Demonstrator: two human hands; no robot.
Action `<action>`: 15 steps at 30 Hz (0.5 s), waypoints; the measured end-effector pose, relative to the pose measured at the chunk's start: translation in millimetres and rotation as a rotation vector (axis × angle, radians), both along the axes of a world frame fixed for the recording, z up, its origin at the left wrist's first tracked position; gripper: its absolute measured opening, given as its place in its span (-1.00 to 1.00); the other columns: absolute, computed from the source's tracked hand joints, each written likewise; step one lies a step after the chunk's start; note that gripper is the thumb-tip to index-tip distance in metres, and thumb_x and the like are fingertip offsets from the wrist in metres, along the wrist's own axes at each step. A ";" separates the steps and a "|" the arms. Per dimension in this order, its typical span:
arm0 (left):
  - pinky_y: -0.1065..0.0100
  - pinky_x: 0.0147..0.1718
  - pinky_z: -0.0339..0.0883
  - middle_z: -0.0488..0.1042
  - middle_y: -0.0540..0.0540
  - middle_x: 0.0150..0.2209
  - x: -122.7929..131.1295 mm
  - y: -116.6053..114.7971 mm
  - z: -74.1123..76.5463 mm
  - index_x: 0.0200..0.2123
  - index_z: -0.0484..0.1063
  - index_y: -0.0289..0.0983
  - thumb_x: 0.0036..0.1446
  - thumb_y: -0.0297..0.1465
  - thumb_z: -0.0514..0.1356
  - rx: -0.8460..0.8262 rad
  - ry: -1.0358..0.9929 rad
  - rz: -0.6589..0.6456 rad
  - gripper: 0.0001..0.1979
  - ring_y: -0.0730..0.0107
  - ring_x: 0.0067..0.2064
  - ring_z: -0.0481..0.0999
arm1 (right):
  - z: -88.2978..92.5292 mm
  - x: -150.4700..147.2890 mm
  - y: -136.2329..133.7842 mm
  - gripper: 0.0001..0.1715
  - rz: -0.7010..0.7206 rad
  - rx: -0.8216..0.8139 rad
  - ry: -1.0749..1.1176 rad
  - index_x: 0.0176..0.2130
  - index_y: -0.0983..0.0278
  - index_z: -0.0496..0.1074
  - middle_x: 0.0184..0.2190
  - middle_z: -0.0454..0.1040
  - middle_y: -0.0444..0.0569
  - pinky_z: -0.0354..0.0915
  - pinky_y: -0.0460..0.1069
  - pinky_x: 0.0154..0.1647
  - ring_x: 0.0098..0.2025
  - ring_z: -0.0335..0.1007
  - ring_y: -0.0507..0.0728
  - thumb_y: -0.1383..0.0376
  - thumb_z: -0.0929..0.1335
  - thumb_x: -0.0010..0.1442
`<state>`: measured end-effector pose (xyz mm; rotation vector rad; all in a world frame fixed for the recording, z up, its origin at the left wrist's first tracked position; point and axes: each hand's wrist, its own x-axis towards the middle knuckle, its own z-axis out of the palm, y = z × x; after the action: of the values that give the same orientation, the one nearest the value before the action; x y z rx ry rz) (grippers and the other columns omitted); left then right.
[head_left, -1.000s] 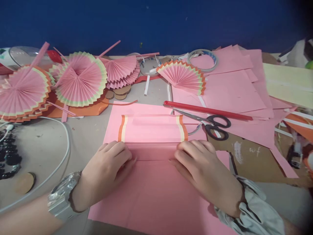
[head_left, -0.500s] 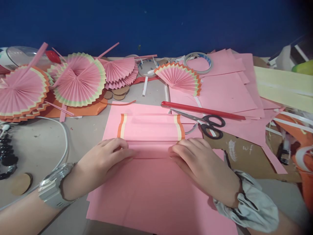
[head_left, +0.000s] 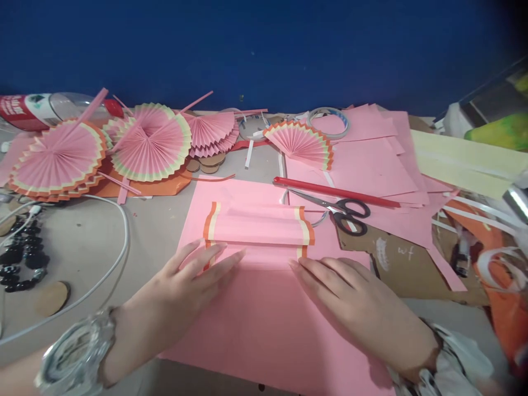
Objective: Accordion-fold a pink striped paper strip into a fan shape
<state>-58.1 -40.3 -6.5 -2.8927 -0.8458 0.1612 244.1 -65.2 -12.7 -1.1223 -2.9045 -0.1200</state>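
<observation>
A pink paper strip (head_left: 259,224) with cream and orange bands at both ends lies in front of me, creased crosswise into folds. My left hand (head_left: 192,286) rests on its near left corner, fingers stretched and spread apart. At the near right corner lies my right hand (head_left: 350,300), its fingers extended flat with the tips on the near fold. Neither hand grips anything. Larger pink sheets (head_left: 264,324) lie beneath the strip and both hands. Black-handled scissors (head_left: 348,212) and a red stick (head_left: 334,191) lie just beyond the strip on the right.
Pleated paper fans (head_left: 150,143) stand along the back left, beside a plastic bottle (head_left: 39,110). A tape roll (head_left: 329,133) and stacked pink paper (head_left: 371,159) are at the back right. Cardboard (head_left: 412,275) lies right; a white cable (head_left: 126,236) and black beads (head_left: 25,258) lie left.
My left hand has opened from a curled grip and spread its fingers over the strip. The right fingers have straightened and flattened. The view has shifted slightly.
</observation>
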 end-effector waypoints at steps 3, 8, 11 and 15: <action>0.03 0.19 -0.15 -0.10 -0.04 0.30 -6.1 -10.5 -1.9 0.20 0.10 -0.30 0.16 -0.23 0.03 -0.022 -0.024 0.086 -0.44 0.05 0.25 -0.01 | -3.4 4.5 -12.3 -0.48 -0.063 -0.019 0.017 0.11 0.38 0.25 0.08 0.32 0.01 0.16 0.17 -0.01 -0.05 0.22 0.22 0.50 0.16 0.15; 0.17 0.24 -0.28 -0.04 -0.13 0.29 -17.0 -17.4 -9.0 0.23 0.03 -0.37 0.15 -0.06 0.01 -0.040 -0.058 0.087 -0.30 0.12 0.27 -0.01 | -8.9 -1.5 -25.4 -0.54 -0.181 -0.007 0.094 0.11 0.37 0.25 0.11 0.30 -0.03 0.03 0.20 0.13 0.09 0.15 0.23 0.29 0.18 0.24; 0.12 0.25 -0.34 0.03 -0.12 0.26 -15.0 -20.5 -10.7 0.22 0.06 -0.32 0.15 -0.05 0.00 -0.052 -0.129 0.166 -0.33 0.13 0.26 0.02 | -8.1 -7.9 -26.8 -0.54 -0.228 -0.042 0.160 0.11 0.36 0.23 0.06 0.34 -0.01 0.01 0.18 0.15 0.08 0.16 0.20 0.32 0.18 0.24; 0.12 0.26 -0.32 0.09 -0.03 0.24 6.0 -17.4 -8.1 0.19 0.13 -0.23 0.18 -0.09 0.00 -0.051 -0.212 0.153 -0.43 0.21 0.23 0.10 | -2.2 -16.1 -16.2 -0.65 -0.312 -0.163 0.311 0.03 0.30 0.29 -0.09 0.37 0.03 0.12 0.13 0.06 -0.01 0.20 0.16 0.35 0.19 0.24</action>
<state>-52.1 -57.8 -14.6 -2.9283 -1.1143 -0.1139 228.0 -81.3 -15.0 -1.4641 -2.4883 0.2669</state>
